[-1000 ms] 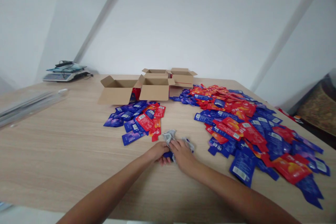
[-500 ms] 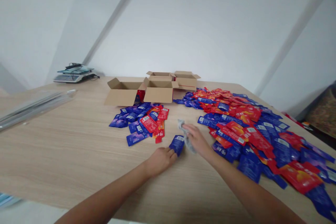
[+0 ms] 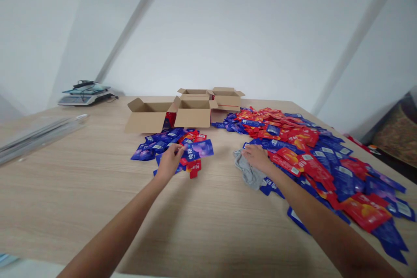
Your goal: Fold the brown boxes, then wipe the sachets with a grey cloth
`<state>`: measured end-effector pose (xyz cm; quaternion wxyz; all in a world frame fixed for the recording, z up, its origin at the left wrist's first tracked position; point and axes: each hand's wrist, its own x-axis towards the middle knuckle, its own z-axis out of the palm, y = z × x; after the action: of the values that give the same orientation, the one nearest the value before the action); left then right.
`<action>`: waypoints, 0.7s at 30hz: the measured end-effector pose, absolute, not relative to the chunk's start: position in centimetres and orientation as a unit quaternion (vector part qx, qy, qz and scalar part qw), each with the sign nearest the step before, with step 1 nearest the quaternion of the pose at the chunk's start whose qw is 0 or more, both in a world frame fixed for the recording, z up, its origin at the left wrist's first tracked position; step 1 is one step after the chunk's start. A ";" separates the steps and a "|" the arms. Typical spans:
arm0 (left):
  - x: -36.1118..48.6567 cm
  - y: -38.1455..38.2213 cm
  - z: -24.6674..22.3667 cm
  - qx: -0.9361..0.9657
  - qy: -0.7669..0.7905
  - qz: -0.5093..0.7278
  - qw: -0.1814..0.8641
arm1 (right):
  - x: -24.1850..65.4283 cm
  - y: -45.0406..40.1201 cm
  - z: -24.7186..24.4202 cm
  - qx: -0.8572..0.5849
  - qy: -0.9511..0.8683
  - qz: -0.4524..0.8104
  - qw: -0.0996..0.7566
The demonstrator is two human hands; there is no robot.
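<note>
Pinched in my left hand [image 3: 172, 160] is one end of a blue pouch [image 3: 201, 149], held above a small pile of blue and red pouches [image 3: 153, 147]. My right hand [image 3: 256, 156] grips a crumpled grey cloth [image 3: 249, 173], which hangs down toward the tabletop. That hand is at the left edge of a large heap of red and blue pouches [image 3: 301, 161]. Its fingertips are partly hidden, and whether it also touches a pouch is unclear.
Open cardboard boxes [image 3: 193, 117] [image 3: 146, 120] stand behind the small pile, with more boxes [image 3: 227, 100] farther back. A scale [image 3: 85, 97] with items on top is at the back left. Long plastic-wrapped strips [image 3: 39, 137] lie on the table [image 3: 97, 191] at left.
My left hand has lifted the blue pouch off the table and carried it left and away from me. My right hand has moved right with the cloth, to the big heap.
</note>
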<state>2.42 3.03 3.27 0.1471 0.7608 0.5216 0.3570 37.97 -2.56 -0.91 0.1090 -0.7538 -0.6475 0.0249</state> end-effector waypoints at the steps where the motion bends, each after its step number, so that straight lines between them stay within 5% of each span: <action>1: 2.0 3.8 3.1 0.745 0.544 0.373 0.095 | 38.5 -2.2 -0.6 -0.769 -0.632 -0.004 0.099; 5: 1.7 3.9 0.8 0.798 0.478 0.365 -0.046 | 40.2 -1.4 -1.3 -0.792 -0.606 -0.075 0.022; 9: 3.1 1.3 -0.6 0.847 0.419 0.327 -0.008 | 41.2 -1.0 -1.1 -0.772 -0.628 -0.100 0.017; 15: 6.3 -1.5 0.4 0.848 0.384 0.335 0.149 | 35.3 -2.1 3.8 -0.653 -0.735 -0.002 0.183; 18: 8.1 -2.5 -0.7 0.832 0.379 0.286 0.286 | 31.3 -3.8 4.1 -0.479 -0.838 0.186 0.182; 21: 8.6 -3.2 -2.8 0.767 0.399 0.208 0.458 | 30.8 -5.5 1.9 -0.481 -0.830 0.200 0.200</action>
<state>8.62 -3.15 -2.78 0.4575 0.7669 0.3992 0.2077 30.78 -5.50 1.86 0.1999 -0.4810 -0.8298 0.2003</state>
